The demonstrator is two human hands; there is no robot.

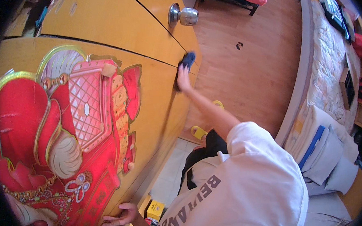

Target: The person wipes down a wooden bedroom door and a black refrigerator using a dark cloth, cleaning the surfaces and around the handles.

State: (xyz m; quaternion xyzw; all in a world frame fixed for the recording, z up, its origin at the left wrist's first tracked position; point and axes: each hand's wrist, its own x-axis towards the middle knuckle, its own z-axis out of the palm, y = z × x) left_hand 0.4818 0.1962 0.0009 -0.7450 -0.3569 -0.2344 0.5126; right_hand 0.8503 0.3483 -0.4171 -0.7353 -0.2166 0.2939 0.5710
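A yellow-brown wooden door (154, 92) fills the left side of the view, with dark grooves across it and a round metal knob (188, 16). My right hand (184, 77), arm outstretched, holds a dark, blurred cloth or pad (188, 60) against the door near its edge. Down at the bottom, my left hand (123, 217) has its fingers spread and nothing in it. It is close beside the door face; whether it touches cannot be made out. A large red and gold cut-out paper decoration (82, 111) is stuck on the door, its edges partly worn.
Yellow slippers (199, 132) are on my feet. Beyond lies a wood-look floor (247, 66) with a small dark mark (239, 45). A bed (320, 79) with folded white bedding (327, 152) runs along the right. Behind the door edge stands a yellow box (155, 210).
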